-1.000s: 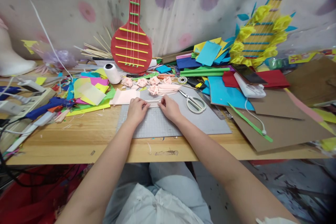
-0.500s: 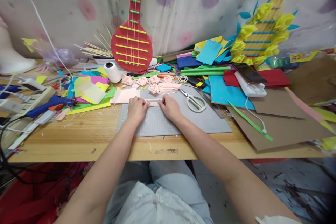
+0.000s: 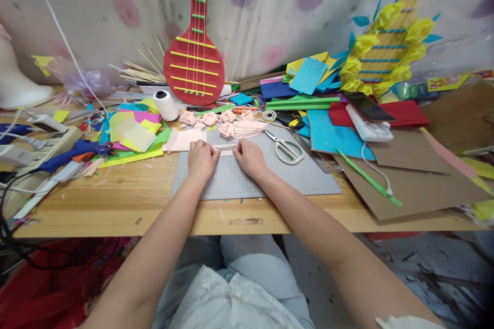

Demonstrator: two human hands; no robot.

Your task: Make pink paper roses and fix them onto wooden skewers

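Note:
Between my two hands runs a narrow pale pink paper strip [image 3: 226,150], with a fold along its length. My left hand [image 3: 202,158] pinches its left end, and my right hand [image 3: 249,156] pinches the right end; the fingers of both are closed. Both hands rest low over the grey cutting mat [image 3: 239,180]. A pale pink paper sheet [image 3: 184,141] lies just beyond my left hand. Behind the strip are several pink paper flowers [image 3: 227,116] and a stack of pink paper strips [image 3: 249,127]. White-handled scissors [image 3: 287,151] lie to the right of my right hand.
A red paper lute-like instrument [image 3: 194,69] stands against the curtain, beside a white thread spool [image 3: 165,105]. At left are coloured paper scraps [image 3: 133,131] and a blue glue gun [image 3: 73,156]. Cardboard [image 3: 417,185], a phone [image 3: 368,106] and a yellow flowered instrument [image 3: 386,56] occupy the right.
Both hands stay in nearly the same place. The paper strip between them now shows a wider folded opening than before.

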